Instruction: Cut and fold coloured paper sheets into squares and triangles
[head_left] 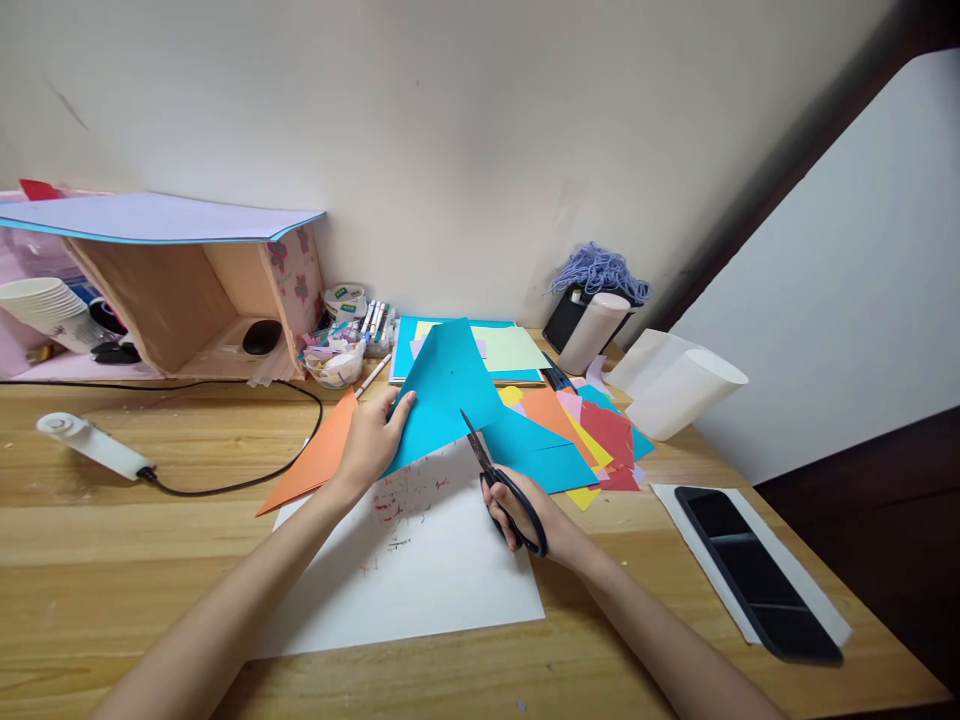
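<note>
My left hand [372, 435] grips a sheet of blue paper [448, 385] by its left edge, thumb on top, and holds it raised and tilted. A pair of black-handled scissors [480, 450] is in my right hand [517, 505], with the fingers in the loops. The blades point up and left, their tip at the lower edge of the blue paper. Below both hands lies a white sheet [442, 590] with red and dark marks. Another blue piece [540, 455] rests on the table to the right, and orange paper [315, 455] lies by my left wrist.
Coloured scraps [611, 435] lie at the right, near a rolled white sheet [686, 390]. A phone [757, 570] rests on white paper at the right edge. A corded white tool [97, 445] is at left. Behind stand a cardboard box [292, 285] and a tub of craft bits [336, 365].
</note>
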